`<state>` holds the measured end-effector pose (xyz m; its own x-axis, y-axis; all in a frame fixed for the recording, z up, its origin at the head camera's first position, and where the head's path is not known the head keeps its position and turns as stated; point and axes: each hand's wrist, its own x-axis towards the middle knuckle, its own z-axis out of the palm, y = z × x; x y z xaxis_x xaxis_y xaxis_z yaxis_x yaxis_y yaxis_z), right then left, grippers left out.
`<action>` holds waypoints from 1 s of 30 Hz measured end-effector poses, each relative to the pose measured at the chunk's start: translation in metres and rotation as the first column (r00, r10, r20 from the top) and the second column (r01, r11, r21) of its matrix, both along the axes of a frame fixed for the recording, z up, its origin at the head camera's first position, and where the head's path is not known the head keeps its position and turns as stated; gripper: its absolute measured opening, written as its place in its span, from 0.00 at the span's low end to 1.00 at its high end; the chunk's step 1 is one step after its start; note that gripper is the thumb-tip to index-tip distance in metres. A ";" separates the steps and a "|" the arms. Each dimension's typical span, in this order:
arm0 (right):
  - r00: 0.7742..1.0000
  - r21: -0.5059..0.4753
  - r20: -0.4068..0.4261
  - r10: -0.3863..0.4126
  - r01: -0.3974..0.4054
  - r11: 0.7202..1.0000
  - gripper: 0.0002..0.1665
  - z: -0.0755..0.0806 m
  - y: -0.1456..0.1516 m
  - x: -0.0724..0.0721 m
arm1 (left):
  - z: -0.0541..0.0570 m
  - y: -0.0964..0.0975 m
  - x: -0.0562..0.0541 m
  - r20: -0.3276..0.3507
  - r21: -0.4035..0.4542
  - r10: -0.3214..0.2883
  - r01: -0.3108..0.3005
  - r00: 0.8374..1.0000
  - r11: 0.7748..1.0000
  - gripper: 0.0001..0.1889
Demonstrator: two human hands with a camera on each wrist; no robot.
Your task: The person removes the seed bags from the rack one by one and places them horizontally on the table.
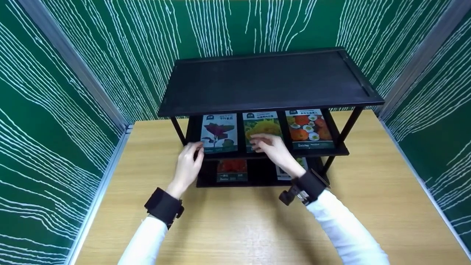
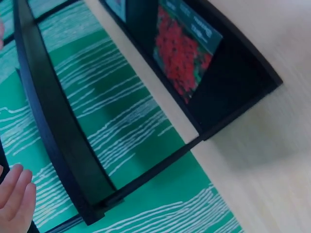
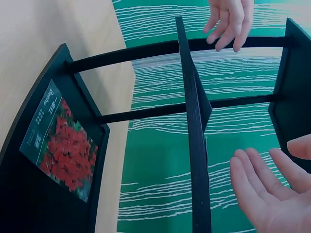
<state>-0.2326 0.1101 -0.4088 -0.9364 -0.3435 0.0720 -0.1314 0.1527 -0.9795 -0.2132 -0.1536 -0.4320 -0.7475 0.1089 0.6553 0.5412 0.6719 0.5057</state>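
My right hand (image 1: 274, 150) hovers over the middle shelf with its fingers relaxed, in front of a seed packet with yellow flowers (image 1: 259, 127). Nothing is held in it; the right wrist view shows the loose fingers and palm. At the shelf's left front corner is my left hand (image 1: 187, 163), fingers loosely bent and holding nothing. Beside it lies a packet with a dark purple flower (image 1: 219, 132). A packet with orange and white flowers (image 1: 308, 129) lies at the right of the same shelf. All three are on the black rack (image 1: 265, 82).
On the bottom shelf are a red-flower packet (image 1: 232, 170) and, at its right, another packet (image 1: 283, 173) partly hidden by my right hand and the shelf above. The rack stands on a wooden table (image 1: 235, 224), with green white-streaked walls (image 1: 44, 147) around it.
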 end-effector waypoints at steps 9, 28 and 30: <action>0.996 -0.058 0.092 0.008 -0.003 0.998 0.23 -0.003 -0.015 -0.019 | 0.005 0.002 -0.021 0.253 0.020 0.077 -0.084 0.965 0.996 0.13; 0.958 -0.066 0.284 -0.040 0.061 0.996 0.28 0.026 -0.047 -0.017 | 0.010 0.017 -0.044 0.494 0.036 0.109 -0.145 0.863 0.989 0.19; 0.950 -0.075 0.309 -0.039 0.065 0.995 0.29 0.020 -0.048 -0.021 | 0.010 0.018 -0.044 0.509 0.052 0.109 -0.157 0.854 0.986 0.20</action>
